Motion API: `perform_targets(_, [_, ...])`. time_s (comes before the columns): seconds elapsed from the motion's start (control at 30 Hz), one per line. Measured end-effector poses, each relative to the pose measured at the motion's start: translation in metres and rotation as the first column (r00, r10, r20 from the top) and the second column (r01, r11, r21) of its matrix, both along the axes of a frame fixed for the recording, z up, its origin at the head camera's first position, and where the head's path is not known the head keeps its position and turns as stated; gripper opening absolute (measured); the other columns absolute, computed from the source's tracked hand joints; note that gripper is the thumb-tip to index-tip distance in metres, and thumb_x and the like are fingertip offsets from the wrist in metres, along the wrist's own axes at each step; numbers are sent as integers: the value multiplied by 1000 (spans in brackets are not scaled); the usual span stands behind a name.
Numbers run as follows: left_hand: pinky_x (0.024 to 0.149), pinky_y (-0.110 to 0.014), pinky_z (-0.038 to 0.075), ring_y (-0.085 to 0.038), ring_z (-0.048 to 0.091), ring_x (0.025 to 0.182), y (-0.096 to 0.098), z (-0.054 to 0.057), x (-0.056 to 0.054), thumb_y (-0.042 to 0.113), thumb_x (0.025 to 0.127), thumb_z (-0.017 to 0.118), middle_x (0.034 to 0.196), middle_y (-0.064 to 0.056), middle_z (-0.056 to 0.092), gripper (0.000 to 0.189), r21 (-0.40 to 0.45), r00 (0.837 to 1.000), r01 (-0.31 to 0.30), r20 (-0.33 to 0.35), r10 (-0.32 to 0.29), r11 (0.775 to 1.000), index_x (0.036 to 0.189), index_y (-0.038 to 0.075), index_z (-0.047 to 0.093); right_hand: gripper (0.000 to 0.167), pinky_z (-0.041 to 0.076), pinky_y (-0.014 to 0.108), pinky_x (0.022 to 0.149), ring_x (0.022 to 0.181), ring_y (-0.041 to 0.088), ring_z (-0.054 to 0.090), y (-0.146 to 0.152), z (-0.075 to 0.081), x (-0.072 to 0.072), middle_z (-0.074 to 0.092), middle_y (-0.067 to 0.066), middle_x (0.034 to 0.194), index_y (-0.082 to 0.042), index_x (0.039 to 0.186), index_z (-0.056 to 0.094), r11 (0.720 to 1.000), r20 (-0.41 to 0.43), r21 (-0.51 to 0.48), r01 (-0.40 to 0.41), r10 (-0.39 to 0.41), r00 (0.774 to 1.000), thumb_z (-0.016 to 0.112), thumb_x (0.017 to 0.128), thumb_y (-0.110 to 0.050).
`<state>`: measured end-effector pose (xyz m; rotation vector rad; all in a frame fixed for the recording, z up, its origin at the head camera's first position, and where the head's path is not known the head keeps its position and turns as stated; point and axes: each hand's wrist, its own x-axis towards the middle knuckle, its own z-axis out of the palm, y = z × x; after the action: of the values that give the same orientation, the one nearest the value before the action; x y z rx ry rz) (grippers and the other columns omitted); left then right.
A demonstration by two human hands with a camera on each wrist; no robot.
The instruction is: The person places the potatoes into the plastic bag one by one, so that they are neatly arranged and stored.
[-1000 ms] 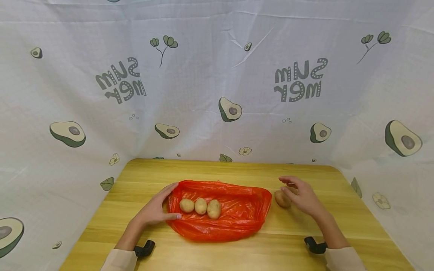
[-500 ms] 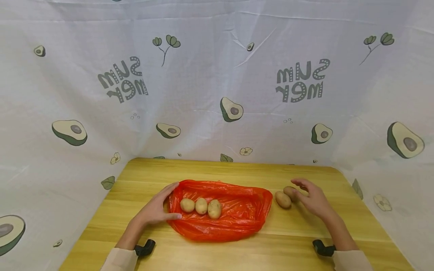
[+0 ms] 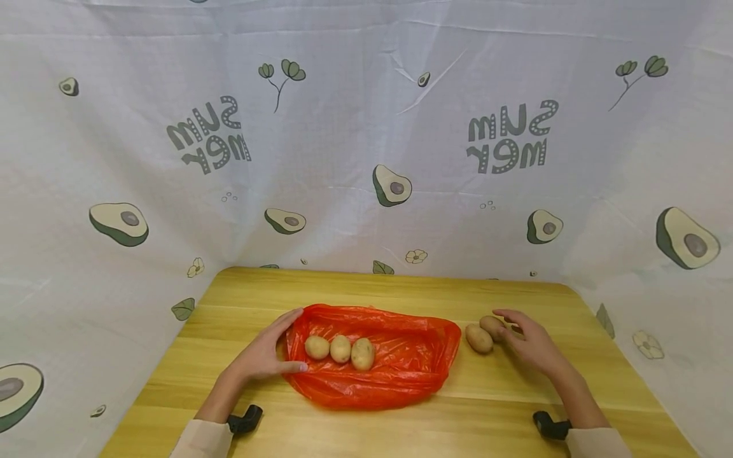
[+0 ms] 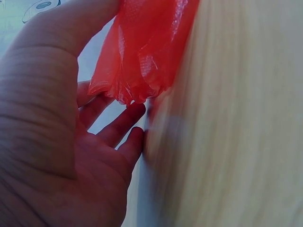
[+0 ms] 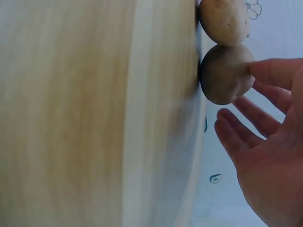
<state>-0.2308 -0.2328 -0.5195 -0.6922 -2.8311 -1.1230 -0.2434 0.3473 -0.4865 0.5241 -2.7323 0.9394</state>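
Note:
A red plastic bag point(image 3: 395, 385) lies spread on the table with its mouth facing up. Three potatoes point(image 3: 340, 348) sit in a row in its left half. My left hand point(image 3: 260, 353) is spread around the bag's left end, fingertips at the far corner and thumb on the near rim. In the left wrist view the red film point(image 4: 142, 52) hangs between thumb and fingers. Right of the bag, two more potatoes point(image 3: 478, 338) lie side by side on the wood. My right hand point(image 3: 528, 345) is beside the farther potato point(image 5: 226, 75), thumb touching it, other fingers loosely bent and spread.
The pale wooden table point(image 3: 401, 432) has rounded far corners. A white curtain point(image 3: 343, 127) printed with avocados and leaves hangs behind it and along both sides. Each wrist wears a black camera mount point(image 3: 245, 420).
My right hand has shifted to the right, off the nearer potato, and the second potato now shows clearly. The left hand, the bag and the three potatoes in it have stayed put.

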Motion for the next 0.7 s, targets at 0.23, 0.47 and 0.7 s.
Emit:
perform_targets(0.23, [118, -66, 34, -39, 33, 153, 0, 0, 0, 55, 74, 88, 167, -9, 34, 111, 0, 1000, 0, -8, 0, 1000, 163, 16, 33, 43, 56, 19, 90, 120, 24, 61, 2, -3, -1, 61, 27, 137, 3, 139, 59, 999, 6, 19, -41, 41, 999, 68, 98, -7])
perform_targets(0.47, [120, -65, 33, -37, 31, 154, 0, 1, 0, 56, 72, 89, 168, -6, 33, 113, 1, 1000, -16, 19, 16, 1000, 163, 20, 32, 49, 54, 17, 92, 122, 37, 59, -1, -3, -2, 60, 27, 139, 3, 142, 56, 996, 13, 38, -79, 79, 997, 70, 96, -4])
perform_targets(0.7, [120, -64, 33, -36, 33, 154, 0, 0, -1, 57, 72, 88, 168, -6, 33, 112, -6, 1000, -4, 0, 4, 1000, 163, 20, 33, 49, 59, 29, 92, 123, 47, 57, -4, -2, -3, 59, 28, 139, 4, 140, 56, 995, 49, 44, -88, 86, 995, 71, 94, 1])
